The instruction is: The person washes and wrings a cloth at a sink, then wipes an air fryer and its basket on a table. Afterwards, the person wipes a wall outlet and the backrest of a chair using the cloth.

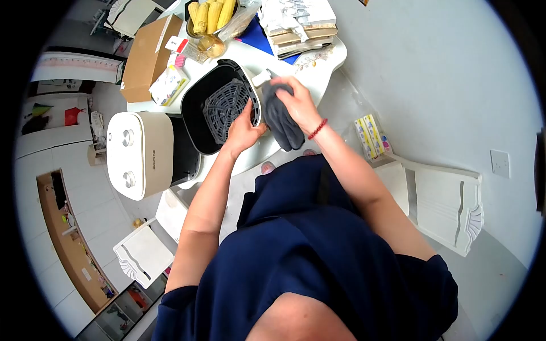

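A: Specify the basket (193, 116) and its position.
B: Squared vessel, rounded corners, smooth black walls, pale outer front. It rests by the near edge of the white table (336, 55), mouth toward the camera. A dark grey slotted insert (224, 108) with curved ribs lies inside.

A: State of the left hand (243, 136)?
B: Partly closed. It grips the basket's rim on the handle side, fingers along the inner wall, thumb outward.

A: State of the right hand (297, 107)?
B: Fingers bent around a grey cloth (282, 120): soft, matte, hanging in loose folds beside the smooth pale handle (261, 78). Contact between cloth and handle cannot be determined.

A: Adjacent items?
B: Left end of the table: cream housing (151, 153), rounded box form, two metallic dials (128, 137). Far edge: knobbly yellow corn cobs (213, 16). Toward the right corner: layered book pile (298, 35).
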Motion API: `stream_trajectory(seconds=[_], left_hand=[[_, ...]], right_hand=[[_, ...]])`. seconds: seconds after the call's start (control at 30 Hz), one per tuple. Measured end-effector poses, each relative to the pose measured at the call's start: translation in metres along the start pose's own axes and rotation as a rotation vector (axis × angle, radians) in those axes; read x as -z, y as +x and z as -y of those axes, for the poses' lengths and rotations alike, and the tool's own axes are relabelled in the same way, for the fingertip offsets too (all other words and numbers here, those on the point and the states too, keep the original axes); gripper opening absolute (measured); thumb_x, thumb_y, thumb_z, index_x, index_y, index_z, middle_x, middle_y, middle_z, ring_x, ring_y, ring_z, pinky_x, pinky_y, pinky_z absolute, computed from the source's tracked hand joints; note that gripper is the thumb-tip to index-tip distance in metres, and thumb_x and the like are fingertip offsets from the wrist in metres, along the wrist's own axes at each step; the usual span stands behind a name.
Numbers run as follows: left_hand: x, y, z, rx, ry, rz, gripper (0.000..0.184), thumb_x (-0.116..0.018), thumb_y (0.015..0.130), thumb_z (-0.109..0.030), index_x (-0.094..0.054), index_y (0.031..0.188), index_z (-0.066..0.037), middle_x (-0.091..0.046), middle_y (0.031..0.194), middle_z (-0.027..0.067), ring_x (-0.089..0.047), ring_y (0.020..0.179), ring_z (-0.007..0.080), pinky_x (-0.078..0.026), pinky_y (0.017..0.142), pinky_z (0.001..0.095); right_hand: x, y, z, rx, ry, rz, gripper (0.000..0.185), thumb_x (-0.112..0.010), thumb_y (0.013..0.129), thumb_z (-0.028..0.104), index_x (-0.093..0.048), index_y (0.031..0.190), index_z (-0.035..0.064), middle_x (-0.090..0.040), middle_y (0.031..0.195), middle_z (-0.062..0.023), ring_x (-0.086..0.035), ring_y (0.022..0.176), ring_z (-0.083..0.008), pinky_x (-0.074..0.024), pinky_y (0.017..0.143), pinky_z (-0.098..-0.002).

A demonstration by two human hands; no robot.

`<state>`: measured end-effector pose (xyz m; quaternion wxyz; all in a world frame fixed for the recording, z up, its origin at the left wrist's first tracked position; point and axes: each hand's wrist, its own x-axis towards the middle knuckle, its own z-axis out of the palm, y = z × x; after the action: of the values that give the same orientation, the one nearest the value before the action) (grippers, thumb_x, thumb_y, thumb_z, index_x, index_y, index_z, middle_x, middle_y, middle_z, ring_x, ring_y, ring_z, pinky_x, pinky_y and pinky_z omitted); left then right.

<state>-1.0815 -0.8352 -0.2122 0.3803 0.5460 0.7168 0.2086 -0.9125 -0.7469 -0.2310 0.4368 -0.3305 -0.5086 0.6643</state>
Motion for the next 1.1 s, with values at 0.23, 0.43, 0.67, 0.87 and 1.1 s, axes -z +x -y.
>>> stream_trajectory(seconds=[0.23, 0.43, 0.67, 0.87, 1.1], left_hand=[[0.004, -0.003, -0.011, 0.078, 0.097, -0.006, 0.086, -0.069, 0.071, -0.028, -0.033, 0.146, -0.002, -0.065, 0.109, 0.0230, -0.065, 0.099, 0.0360, -0.049, 0.087, 0.0391], [0.004, -0.006, -0.009, 0.072, 0.112, -0.032, 0.094, -0.067, 0.071, -0.029, -0.025, 0.149, -0.001, -0.063, 0.116, 0.0251, -0.064, 0.104, 0.0368, -0.049, 0.091, 0.0396], [0.025, -0.025, -0.056, 0.085, 0.550, -0.065, 0.098, -0.077, 0.068, -0.045, -0.035, 0.144, 0.001, -0.056, 0.130, 0.0229, -0.058, 0.116, 0.0347, -0.046, 0.097, 0.0408], [0.098, -0.137, -0.192, -0.780, -0.520, 0.001, 0.024, -0.070, 0.078, -0.019, -0.068, 0.098, -0.005, -0.060, 0.086, 0.0088, -0.054, 0.077, 0.0178, -0.046, 0.070, 0.0305], [0.090, -0.169, -0.235, -1.194, -0.896, 0.431, 0.036, -0.065, 0.077, 0.003, -0.067, 0.102, -0.023, -0.065, 0.080, 0.0100, -0.054, 0.050, 0.0167, -0.042, 0.046, 0.0271]], right_hand=[[-0.034, 0.019, 0.014, 0.258, -0.704, 0.126, 0.034, -0.055, 0.086, 0.008, -0.054, 0.120, 0.0050, -0.063, 0.107, -0.0201, -0.062, 0.099, -0.0350, -0.0477, 0.090, -0.0411], [0.003, -0.009, -0.008, 0.053, -0.502, 0.216, 0.031, -0.055, 0.083, 0.007, -0.058, 0.114, 0.0070, -0.065, 0.103, -0.0216, -0.063, 0.097, -0.0384, -0.0500, 0.086, -0.0401], [0.019, -0.005, 0.012, -0.058, -0.318, 0.093, 0.037, -0.048, 0.083, 0.001, -0.059, 0.118, 0.0061, -0.066, 0.095, -0.0078, -0.061, 0.086, -0.0114, -0.0492, 0.080, -0.0264], [0.009, 0.002, 0.033, -0.031, -0.370, 0.151, 0.041, -0.048, 0.082, -0.002, -0.057, 0.121, 0.0058, -0.064, 0.103, -0.0103, -0.060, 0.087, -0.0132, -0.0484, 0.080, -0.0263], [-0.008, 0.020, 0.028, 0.040, -0.228, 0.063, 0.036, -0.053, 0.083, 0.005, -0.058, 0.119, 0.0055, -0.069, 0.103, -0.0163, -0.066, 0.095, -0.0229, -0.0495, 0.087, -0.0322]])
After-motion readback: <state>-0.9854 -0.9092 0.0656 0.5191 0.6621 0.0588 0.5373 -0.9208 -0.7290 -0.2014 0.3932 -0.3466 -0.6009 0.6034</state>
